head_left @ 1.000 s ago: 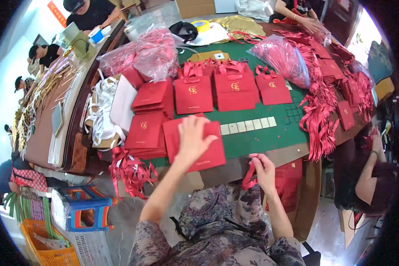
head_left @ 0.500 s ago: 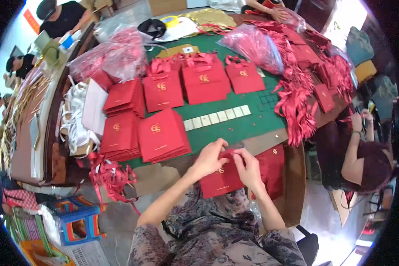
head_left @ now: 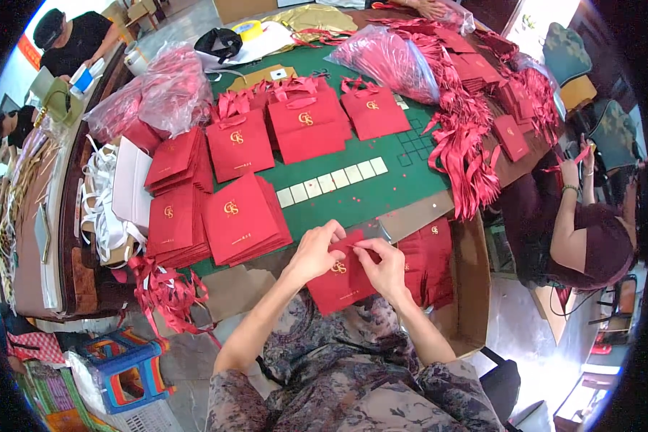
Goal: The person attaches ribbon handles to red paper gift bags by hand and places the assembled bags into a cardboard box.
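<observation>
A flat red paper bag [head_left: 336, 291] with gold print hangs upright in front of my body at the table's near edge. My left hand [head_left: 315, 250] grips its upper left corner, thumb and fingers closed. At the middle of the top edge, my right hand [head_left: 383, 268] pinches with thumb and index finger. Whether a ribbon lies between those fingertips is too small to tell. Just left stands a leaning stack of red bags [head_left: 245, 222]. Behind it, finished-looking red bags with ribbon handles [head_left: 306, 124] stand in a row.
A cardboard box [head_left: 470, 288] with red bags is at my right. Loose red ribbons [head_left: 462, 169] lie along the table's right side; another ribbon bundle [head_left: 167, 291] hangs off the near left edge. Pale cards [head_left: 333, 181] line the green mat. A co-worker [head_left: 590, 241] sits at right.
My view has shifted, so the table contents sit further left. My right fingers have come nearer my left hand along the bag's top edge.
</observation>
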`<state>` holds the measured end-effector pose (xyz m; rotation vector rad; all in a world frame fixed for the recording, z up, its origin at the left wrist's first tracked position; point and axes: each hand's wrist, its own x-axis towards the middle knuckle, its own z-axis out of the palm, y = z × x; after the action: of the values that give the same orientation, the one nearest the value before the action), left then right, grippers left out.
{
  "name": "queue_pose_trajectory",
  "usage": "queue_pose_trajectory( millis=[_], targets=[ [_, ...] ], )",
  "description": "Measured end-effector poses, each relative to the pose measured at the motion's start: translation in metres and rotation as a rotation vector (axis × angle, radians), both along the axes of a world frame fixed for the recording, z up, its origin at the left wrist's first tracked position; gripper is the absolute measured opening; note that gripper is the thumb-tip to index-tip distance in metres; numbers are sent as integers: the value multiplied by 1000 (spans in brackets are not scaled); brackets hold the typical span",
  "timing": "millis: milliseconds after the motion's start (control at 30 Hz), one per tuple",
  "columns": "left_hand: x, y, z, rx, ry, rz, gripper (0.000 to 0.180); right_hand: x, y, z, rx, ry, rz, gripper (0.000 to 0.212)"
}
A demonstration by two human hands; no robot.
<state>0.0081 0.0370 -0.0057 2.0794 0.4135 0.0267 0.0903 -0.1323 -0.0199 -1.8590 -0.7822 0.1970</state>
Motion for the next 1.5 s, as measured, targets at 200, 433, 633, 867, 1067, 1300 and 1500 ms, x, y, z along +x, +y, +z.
queue_pose_trajectory(
  millis=[200, 433, 633, 867, 1067, 1300, 1500],
  targets=[
    [0, -5, 2, -6, -29, 24, 35, -1, 3, 2, -71, 28, -37, 9],
    [-4, -14, 6, 59, -90, 83, 27, -1, 8, 4, -89, 144, -51, 11],
    [-4, -18, 10, 149, -121, 67, 28, -6, 13, 4, -103, -274, -55, 12],
    [-4, -17, 12, 102, -165, 34, 29, 2, 2, 14, -93, -4, 12, 17],
    [-2, -24, 13, 159, -206, 86, 20, 27, 0, 37, -64, -248, 104, 14],
    [-2, -37, 15, 511, -347, -36, 15, 64, 6, 49, -446, -460, 402, 18],
    [1, -37, 11, 603, -459, -79, 16, 101, 25, 39, -581, -123, 675, 22]
  ],
)
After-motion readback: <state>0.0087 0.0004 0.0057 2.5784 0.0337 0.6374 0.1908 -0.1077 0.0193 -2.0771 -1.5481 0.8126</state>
